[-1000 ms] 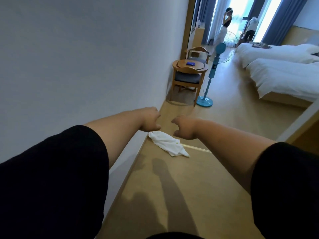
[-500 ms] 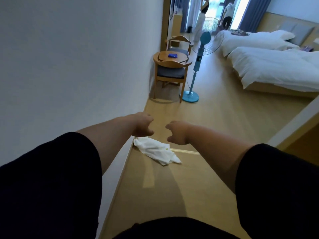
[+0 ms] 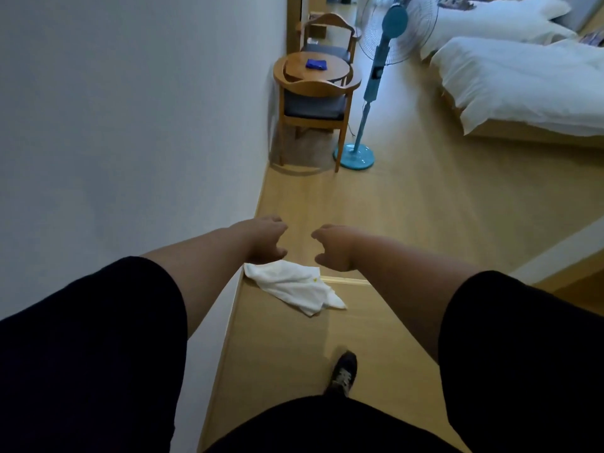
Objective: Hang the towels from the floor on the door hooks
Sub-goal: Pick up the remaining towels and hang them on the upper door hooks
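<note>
A crumpled white towel (image 3: 295, 285) lies on the wooden floor beside the wall's skirting, across a floor strip. Both my arms reach forward above it. My left hand (image 3: 265, 238) hovers over the towel's far left corner, fingers loosely curled and holding nothing. My right hand (image 3: 333, 246) hangs just right of it, fingers loosely curled too, empty. Neither hand touches the towel. No door hooks are in view.
A white wall (image 3: 130, 125) runs along the left. Ahead stand two wooden chairs (image 3: 315, 106) and a round table (image 3: 318, 68) with a blue item, then a teal standing fan (image 3: 366, 103). White beds (image 3: 523, 80) fill the right. My shoe (image 3: 343, 372) is on the floor below.
I have stepped closer and the view has tilted down; the towel sits nearer and my shoe has come into view. Both hands stay empty above the towel.
</note>
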